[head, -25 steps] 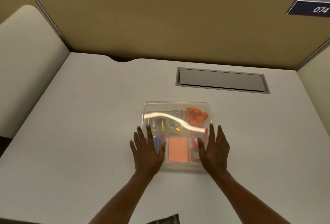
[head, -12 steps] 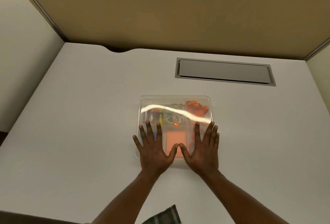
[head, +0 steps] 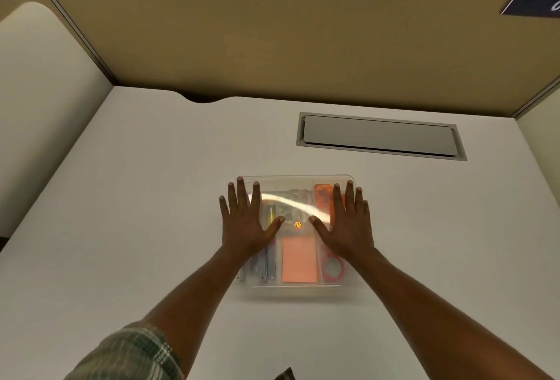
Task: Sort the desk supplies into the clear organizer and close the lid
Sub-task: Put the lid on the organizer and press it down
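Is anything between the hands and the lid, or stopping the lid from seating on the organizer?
Nothing visible. The left hand and right hand lie flat on the clear lid, fingers straight. The supplies sit under it inside the organizer; none shows across the rim.

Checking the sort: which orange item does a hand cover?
The translucent orange piece far right, under the right hand; the flat orange pad lies uncovered.

Hidden under my hands and the glare
My left hand (head: 245, 223) covers the organizer's (head: 298, 290) far-left compartment, my right hand (head: 348, 223) much of the orange item (head: 322, 198); a glare streak (head: 291, 205) blurs the middle contents. The wall label (head: 533, 4) is cut off, and a dark scrap (head: 285, 375) at the bottom edge is unidentifiable.
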`<state>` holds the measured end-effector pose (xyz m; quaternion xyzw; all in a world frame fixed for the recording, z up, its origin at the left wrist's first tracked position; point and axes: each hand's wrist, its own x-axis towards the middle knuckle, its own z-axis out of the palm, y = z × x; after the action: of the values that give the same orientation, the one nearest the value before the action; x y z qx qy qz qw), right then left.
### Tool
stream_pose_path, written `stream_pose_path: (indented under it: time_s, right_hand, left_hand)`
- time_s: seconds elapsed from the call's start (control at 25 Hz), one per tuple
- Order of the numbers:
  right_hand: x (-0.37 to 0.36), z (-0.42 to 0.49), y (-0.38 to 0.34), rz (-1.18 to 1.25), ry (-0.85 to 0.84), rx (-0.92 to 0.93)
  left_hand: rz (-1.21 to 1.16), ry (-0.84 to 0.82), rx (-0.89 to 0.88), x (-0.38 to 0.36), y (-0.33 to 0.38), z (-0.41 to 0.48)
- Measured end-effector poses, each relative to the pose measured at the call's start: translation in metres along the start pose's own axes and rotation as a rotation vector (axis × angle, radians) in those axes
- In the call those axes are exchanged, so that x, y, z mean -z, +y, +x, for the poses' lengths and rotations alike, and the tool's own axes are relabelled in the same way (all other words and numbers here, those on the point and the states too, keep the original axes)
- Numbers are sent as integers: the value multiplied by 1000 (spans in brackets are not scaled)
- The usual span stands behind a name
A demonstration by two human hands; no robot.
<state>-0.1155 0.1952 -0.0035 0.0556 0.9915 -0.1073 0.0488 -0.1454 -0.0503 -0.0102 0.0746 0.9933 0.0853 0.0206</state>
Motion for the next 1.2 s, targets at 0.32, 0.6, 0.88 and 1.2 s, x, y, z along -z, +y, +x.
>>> stream_pose_path:
  time_s: [0.32, 0.6, 0.88, 1.2]
  right_hand:
    - [-9, 34, 6, -6, 70, 84]
    - [-9, 36, 5, -14, 52, 73]
    - [-12, -23, 15, 85, 40, 2]
    - [-20, -57, 19, 161, 120, -3]
  left_hand:
    - [-26, 39, -107, -17, -10, 36]
    - [-66, 78, -123, -19, -11, 37]
    - [-132, 102, 10, -6, 5, -17]
    - [-103, 106, 64, -19, 13, -73]
